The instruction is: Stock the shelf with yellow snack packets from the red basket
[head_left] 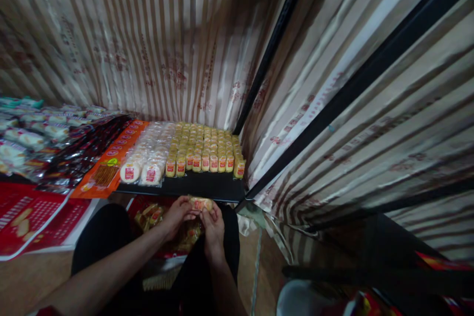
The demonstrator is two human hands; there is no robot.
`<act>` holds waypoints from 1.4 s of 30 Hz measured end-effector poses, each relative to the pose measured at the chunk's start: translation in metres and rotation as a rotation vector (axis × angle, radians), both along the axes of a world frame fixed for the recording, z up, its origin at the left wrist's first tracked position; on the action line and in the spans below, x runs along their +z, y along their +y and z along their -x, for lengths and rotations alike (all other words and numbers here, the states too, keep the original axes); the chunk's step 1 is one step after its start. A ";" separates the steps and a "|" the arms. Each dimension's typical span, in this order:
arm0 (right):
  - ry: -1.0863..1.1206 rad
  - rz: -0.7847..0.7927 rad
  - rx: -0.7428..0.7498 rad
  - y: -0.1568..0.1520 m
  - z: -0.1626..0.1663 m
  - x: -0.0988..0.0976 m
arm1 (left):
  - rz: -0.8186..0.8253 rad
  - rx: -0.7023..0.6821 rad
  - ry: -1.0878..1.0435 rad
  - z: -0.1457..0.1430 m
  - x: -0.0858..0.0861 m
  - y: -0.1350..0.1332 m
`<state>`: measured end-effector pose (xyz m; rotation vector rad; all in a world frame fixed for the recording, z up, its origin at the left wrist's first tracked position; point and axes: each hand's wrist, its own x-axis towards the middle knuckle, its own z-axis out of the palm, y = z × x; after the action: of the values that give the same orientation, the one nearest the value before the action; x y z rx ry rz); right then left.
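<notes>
My left hand [177, 216] and my right hand [212, 224] meet just below the front edge of a dark shelf [200, 186]. Both hands pinch a small yellow wrapped snack packet [200, 203] held between them. Under my hands sits an open red box [155, 217] holding more of the same yellow packets. On the shelf above, rows of yellow packets with red labels [202, 145] stand upright, packed close together.
Round white cakes in clear wrappers [146, 158] lie left of the yellow rows. An orange flat package [111, 165], dark red packets [87, 150] and white-green packs [29, 128] fill the left shelf. Striped paper covers the walls. A black frame post [266, 59] stands in the corner.
</notes>
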<state>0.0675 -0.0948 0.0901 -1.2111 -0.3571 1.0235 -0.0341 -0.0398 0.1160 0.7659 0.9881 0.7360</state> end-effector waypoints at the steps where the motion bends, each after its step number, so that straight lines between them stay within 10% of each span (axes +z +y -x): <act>1: -0.018 0.001 -0.027 0.000 -0.003 0.000 | -0.014 -0.033 0.027 -0.002 0.000 -0.001; 16: -0.473 -0.066 0.074 0.018 -0.071 0.036 | -0.984 -0.513 0.661 -0.037 0.039 0.044; 26: -0.639 -0.079 0.091 0.031 -0.089 0.021 | -0.898 -0.465 0.489 -0.070 0.035 0.061; 32: -0.715 -0.031 -0.112 0.038 -0.088 0.006 | -0.813 -0.202 0.582 -0.098 0.027 0.081; 42: -0.886 -0.054 -0.140 0.050 -0.086 0.010 | -1.009 -0.107 0.739 -0.149 0.029 0.102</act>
<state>0.1535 -0.0447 0.0998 -1.5694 -0.9603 0.3005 0.1149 0.0620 0.1446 2.0581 1.1889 0.8675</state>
